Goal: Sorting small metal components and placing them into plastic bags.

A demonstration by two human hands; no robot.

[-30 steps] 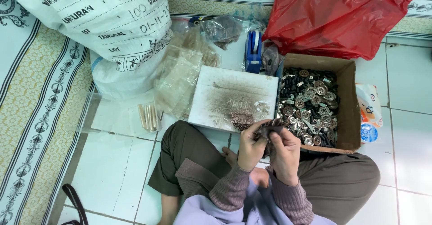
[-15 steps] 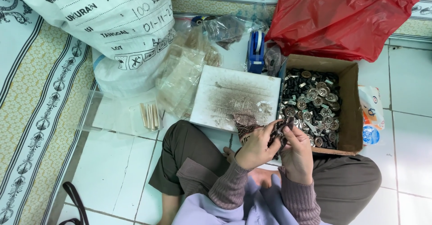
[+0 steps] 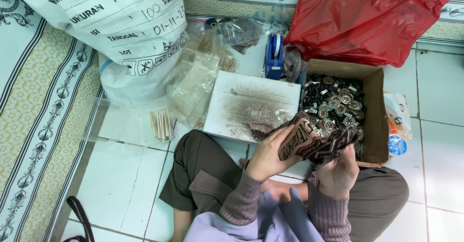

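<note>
Woven patterned strap (image 3: 314, 143), brown and black with a pale lettered band, now sits between both hands, raised above the lap; half a second ago the hands were lower and closer to the box. Left hand (image 3: 265, 157) curls shut around the strap's left end, right hand (image 3: 338, 174) pinches its right end from below. Just behind: cardboard box (image 3: 374, 111) full of round metal buttons (image 3: 338, 104), white scuffed board (image 3: 251, 104), blue tape dispenser (image 3: 274, 56), crinkled red plastic bag (image 3: 362, 22), big woven sack (image 3: 111, 24).
</note>
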